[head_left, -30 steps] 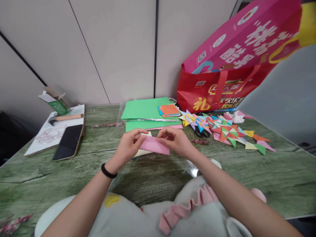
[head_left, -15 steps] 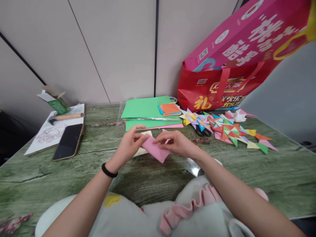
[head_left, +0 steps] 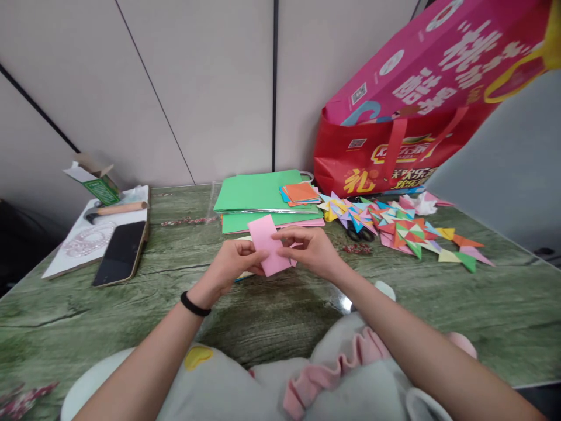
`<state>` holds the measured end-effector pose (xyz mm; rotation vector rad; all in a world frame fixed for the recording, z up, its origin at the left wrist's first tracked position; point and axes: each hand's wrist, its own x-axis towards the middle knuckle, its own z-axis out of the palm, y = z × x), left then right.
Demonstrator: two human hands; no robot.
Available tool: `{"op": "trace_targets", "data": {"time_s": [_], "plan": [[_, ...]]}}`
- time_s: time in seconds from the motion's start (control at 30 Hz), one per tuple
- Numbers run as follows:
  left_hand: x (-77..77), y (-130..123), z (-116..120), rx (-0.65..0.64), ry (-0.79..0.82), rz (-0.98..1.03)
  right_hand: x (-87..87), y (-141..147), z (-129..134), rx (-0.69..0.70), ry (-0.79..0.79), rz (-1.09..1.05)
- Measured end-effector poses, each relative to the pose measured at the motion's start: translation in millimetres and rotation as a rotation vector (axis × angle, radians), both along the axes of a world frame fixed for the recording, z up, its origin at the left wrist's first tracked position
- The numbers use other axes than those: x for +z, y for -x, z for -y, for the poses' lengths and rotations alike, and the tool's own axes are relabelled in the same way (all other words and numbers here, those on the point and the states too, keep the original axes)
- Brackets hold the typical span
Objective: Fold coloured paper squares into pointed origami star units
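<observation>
A folded pink paper rectangle (head_left: 268,240) stands tilted between my two hands, above the middle of the table. My left hand (head_left: 240,262) pinches its left side, thumb on the near face and fingers behind. From the other side, my right hand (head_left: 309,248) grips the right edge between thumb and fingertips. Behind my left hand a pale yellow stack of paper (head_left: 243,276) lies mostly hidden. A bit of pink paper (head_left: 294,262) shows under my right fingers; whether it belongs to the held sheet I cannot tell.
Green sheets (head_left: 258,190) lie beyond my hands, with small orange squares (head_left: 300,192) on top. To the right are colourful folded paper pieces (head_left: 412,234), black scissors (head_left: 360,234) and a red bag (head_left: 377,152). A phone (head_left: 119,252), hammer (head_left: 116,209) and small green box (head_left: 101,186) sit left.
The pink paper has turned from a slanted, lower position to a more upright one. Both hands have shifted their grip along its edges, and the left hand has moved slightly lower.
</observation>
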<state>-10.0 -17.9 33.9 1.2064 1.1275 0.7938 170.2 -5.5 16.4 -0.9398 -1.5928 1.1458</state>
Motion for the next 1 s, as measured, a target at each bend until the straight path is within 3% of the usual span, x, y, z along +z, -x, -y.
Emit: {"op": "trace_targets", "data": {"time_s": [0.33, 0.8, 1.0], "plan": [[1.9, 2.7, -1.3, 0.011, -0.009, 0.055, 3.6, 2.4, 4.3, 0.019, -0.004, -0.026], [1.8, 7.8, -5.2, 0.144, -0.022, 0.111, 4.8, 2.4, 6.7, 0.091, -0.022, 0.014], [5.0, 8.5, -5.0, 0.125, -0.035, 0.144, 4.6, 1.5, 7.8, 0.109, -0.038, 0.029]]}}
